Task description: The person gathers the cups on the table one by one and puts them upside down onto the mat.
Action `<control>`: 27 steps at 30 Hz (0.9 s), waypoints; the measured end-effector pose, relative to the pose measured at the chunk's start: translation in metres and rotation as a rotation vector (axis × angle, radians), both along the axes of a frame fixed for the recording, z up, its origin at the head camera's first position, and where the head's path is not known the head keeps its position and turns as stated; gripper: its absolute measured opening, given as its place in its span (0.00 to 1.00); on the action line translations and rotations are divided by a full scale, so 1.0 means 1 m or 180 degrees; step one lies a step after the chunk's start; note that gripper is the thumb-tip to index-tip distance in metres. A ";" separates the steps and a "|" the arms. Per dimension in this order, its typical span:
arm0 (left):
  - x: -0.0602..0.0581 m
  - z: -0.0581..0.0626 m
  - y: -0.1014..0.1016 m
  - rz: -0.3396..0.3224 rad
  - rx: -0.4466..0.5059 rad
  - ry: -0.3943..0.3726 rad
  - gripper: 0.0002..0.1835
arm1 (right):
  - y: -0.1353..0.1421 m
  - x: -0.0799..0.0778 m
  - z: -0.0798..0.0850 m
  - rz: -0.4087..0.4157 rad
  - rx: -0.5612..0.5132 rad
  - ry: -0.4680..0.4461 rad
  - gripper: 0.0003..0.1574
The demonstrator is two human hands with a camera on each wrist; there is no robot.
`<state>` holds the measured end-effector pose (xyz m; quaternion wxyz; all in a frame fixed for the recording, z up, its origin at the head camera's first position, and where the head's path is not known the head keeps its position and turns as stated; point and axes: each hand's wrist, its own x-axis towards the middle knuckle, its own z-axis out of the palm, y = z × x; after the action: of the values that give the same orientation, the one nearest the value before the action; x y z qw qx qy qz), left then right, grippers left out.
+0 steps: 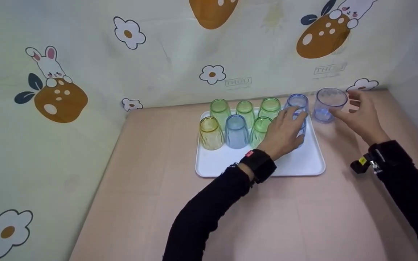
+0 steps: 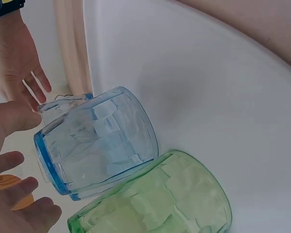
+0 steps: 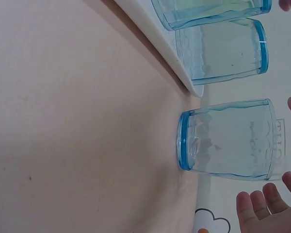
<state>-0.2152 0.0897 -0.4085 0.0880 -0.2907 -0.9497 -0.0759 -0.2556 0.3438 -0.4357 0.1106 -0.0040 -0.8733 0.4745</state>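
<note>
Above the front right of a white tray (image 1: 216, 165), my left hand (image 1: 283, 134) spreads its fingers around the top of an upside-down blue glass (image 2: 106, 141). In the left wrist view its thumb is close to the base of that glass; whether they touch I cannot tell. My right hand (image 1: 367, 117) is at the right side of a clear bluish glass (image 3: 233, 141), which stands upright on the table (image 1: 140, 163) beside the tray. Its thumb and fingers are parted, with a gap to the glass in the right wrist view.
Upside down on the tray stand a yellow glass (image 1: 211, 134), another blue glass (image 1: 236, 132), several green glasses (image 1: 220, 110) and a blue glass (image 1: 297, 99) at the back right. A patterned curtain (image 1: 172, 87) hangs behind the table.
</note>
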 end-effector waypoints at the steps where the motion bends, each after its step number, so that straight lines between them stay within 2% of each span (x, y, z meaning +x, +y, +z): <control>1: 0.002 0.000 -0.002 -0.0040 0.0031 0.0037 0.32 | 0.000 -0.001 0.000 0.0010 0.0019 -0.0015 0.58; 9: 0.023 -0.006 -0.021 -0.0319 0.0353 0.0181 0.30 | 0.000 -0.008 0.001 0.0180 0.0332 -0.0015 0.62; 14: 0.043 -0.010 -0.032 -0.0498 0.0560 0.0187 0.29 | -0.004 -0.014 0.002 0.0198 0.0535 -0.0041 0.66; 21: 0.075 -0.018 -0.039 -0.0745 0.0595 0.0190 0.30 | -0.013 -0.020 0.000 0.0119 0.0456 -0.0105 0.69; 27: 0.087 -0.027 -0.045 -0.0803 0.0625 0.0163 0.31 | -0.020 -0.021 -0.003 0.0016 0.0449 -0.0123 0.70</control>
<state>-0.1286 0.0447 -0.4359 0.1299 -0.3995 -0.8912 -0.1713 -0.2762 0.3239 -0.4386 0.0925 -0.0032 -0.9065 0.4119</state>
